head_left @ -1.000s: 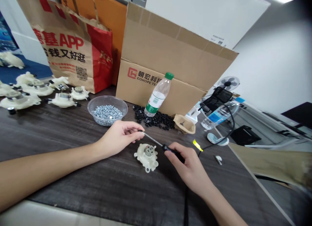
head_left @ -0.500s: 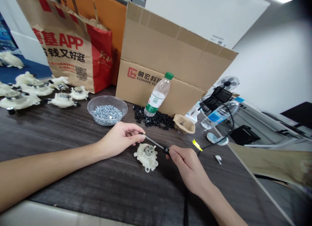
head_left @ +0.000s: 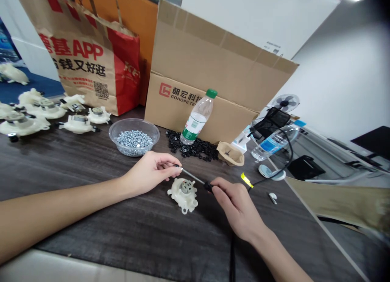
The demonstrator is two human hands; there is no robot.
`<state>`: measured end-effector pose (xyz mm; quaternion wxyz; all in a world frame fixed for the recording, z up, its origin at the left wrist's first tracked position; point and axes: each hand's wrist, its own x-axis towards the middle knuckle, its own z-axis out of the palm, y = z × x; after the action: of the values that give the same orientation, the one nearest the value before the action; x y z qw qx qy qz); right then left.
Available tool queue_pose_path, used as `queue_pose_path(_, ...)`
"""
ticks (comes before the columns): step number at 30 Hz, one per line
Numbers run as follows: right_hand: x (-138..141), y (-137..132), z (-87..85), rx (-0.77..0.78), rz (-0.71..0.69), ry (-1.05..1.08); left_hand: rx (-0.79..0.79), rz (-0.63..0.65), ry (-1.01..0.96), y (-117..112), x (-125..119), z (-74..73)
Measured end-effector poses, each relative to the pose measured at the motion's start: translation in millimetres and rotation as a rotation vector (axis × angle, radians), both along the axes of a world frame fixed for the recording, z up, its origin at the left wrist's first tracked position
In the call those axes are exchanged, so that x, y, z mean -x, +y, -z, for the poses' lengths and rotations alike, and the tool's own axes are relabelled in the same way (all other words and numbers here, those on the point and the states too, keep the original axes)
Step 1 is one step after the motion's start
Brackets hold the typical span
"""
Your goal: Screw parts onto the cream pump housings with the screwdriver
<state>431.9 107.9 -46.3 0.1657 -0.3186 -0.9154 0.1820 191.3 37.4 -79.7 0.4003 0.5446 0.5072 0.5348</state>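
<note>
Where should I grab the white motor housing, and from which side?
Probably take the housing by its lobed rim, coming from the near side. Its top carries the motor, and the screwdriver, left hand and right hand occupy the far side and flanks, so the near edge looks freest.

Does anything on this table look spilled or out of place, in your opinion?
Yes: the small black parts lie in a loose heap directly on the dark table, beside the water bottle. The silver screws sit in a clear bowl, so the black parts look spilled.
</note>
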Motion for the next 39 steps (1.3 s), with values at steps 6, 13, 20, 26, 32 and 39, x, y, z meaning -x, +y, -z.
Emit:
queue_pose_path(6,-0.5,1.6,2.0,-0.048,0.006,0.009,-0.003,-0.017,-0.006,1.0,2.2,0.3)
queue_pose_path(13,-1.0,4.5,8.1,-0.029,0.075,0.001,0.006,0.017,0.001,0.1,0.5,2.1)
queue_pose_path(20,-1.6,4.1,1.7,-0.014,0.025,0.017,-0.001,-0.012,0.020,1.9,3.0,0.6)
queue_pose_path(26,-2.1,6.4,13.6,-0.048,0.145,0.036,0.020,-0.011,0.008,1.9,2.0,-0.6)
queue_pose_path(32,-3.9,6.8,0.6,0.096,-0.027,-0.018,0.039,0.002,0.019,0.5,-0.6,-0.2)
queue_pose_path(39,-3.1,10.7,12.2,0.000,0.106,0.059,0.001,-0.005,0.005,2.8,2.7,0.4)
